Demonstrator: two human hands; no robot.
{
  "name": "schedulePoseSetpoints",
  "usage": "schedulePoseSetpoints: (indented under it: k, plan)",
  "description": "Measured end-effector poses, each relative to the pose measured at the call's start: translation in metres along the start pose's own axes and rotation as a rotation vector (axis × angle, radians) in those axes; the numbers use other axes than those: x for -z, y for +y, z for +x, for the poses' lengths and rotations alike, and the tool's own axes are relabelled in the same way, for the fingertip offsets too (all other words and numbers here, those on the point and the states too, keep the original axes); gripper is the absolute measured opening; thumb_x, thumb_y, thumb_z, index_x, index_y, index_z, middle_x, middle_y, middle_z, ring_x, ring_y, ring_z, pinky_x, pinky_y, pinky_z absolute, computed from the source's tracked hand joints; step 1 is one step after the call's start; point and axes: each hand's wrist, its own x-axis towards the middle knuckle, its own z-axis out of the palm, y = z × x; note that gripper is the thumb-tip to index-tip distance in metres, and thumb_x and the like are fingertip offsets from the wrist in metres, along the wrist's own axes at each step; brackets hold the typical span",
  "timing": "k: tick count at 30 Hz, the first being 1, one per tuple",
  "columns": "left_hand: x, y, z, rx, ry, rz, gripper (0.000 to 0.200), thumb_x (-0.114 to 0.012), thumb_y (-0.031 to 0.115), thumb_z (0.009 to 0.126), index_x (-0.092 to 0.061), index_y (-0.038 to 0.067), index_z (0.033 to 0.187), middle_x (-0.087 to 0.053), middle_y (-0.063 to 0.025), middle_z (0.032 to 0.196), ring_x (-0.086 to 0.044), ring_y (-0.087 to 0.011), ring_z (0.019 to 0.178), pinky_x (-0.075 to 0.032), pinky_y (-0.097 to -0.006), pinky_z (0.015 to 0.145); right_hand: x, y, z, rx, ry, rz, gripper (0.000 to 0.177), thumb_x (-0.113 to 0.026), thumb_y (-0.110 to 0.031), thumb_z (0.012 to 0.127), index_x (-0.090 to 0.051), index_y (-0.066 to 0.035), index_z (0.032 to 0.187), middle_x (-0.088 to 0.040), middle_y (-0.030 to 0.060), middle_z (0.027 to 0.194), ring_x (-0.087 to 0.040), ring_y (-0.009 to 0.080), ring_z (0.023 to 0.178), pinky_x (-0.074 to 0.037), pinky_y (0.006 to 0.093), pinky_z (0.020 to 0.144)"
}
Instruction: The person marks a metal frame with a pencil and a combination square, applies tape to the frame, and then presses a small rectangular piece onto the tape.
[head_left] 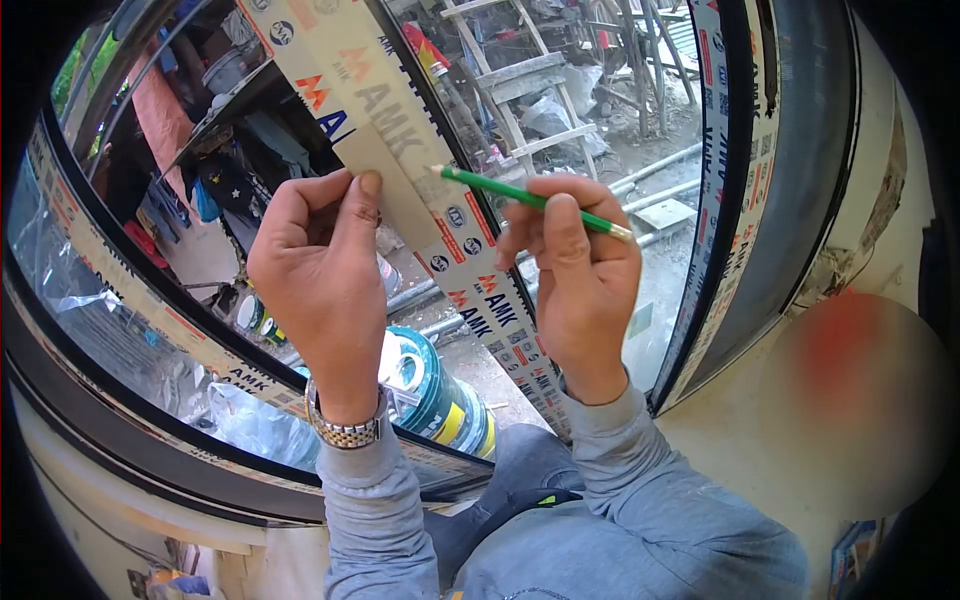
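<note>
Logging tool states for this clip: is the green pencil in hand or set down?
In hand: the right hand holds the green pencil, with the thumb overlapping it.

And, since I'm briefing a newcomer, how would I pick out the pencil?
Find the central AMK-printed bar. There, the right hand holds the pencil, a slim green stick, unlike the flat tan strip at the left hand.

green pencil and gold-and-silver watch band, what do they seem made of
Slim green pencil: probably painted wood, smooth, with a pale tip. Gold-and-silver linked watch band: likely polished metal, judging by its glints and segments.
</note>
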Motion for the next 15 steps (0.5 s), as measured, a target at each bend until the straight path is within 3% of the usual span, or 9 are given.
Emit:
schedulePoseSetpoints:
  k: [2, 15]
  plan:
    - [0.001, 0.001, 0.0, -0.007, 0.007, 0.04, 0.014, -0.076, 0.006, 0.098, -0.07, -0.007, 0.101, -0.074, -0.0049, 0.088, -0.066, -0.0054, 0.08, -0.053, -0.0206, 0.073, -0.008, 0.004, 0.003, -0.078, 0.108, 0.137, 0.024, -0.061, -0.018, 0.109, -0.064, 0.002, 0.122, -0.074, 0.0097, 0.097, -0.068, 0.0105, 0.081, -0.055, 0.025, 0.072]
    - [0.0, 0.004, 0.0, -0.014, 0.012, 0.067, 0.014, -0.077, 0.007, 0.098, -0.071, -0.006, 0.099, -0.074, -0.0058, 0.088, -0.067, -0.0066, 0.08, -0.054, -0.0212, 0.074, -0.018, 0.018, -0.005, -0.121, 0.121, 0.18, 0.025, -0.059, -0.018, 0.11, -0.065, 0.002, 0.124, -0.077, 0.0132, 0.106, -0.07, 0.011, 0.081, -0.056, 0.024, 0.071]
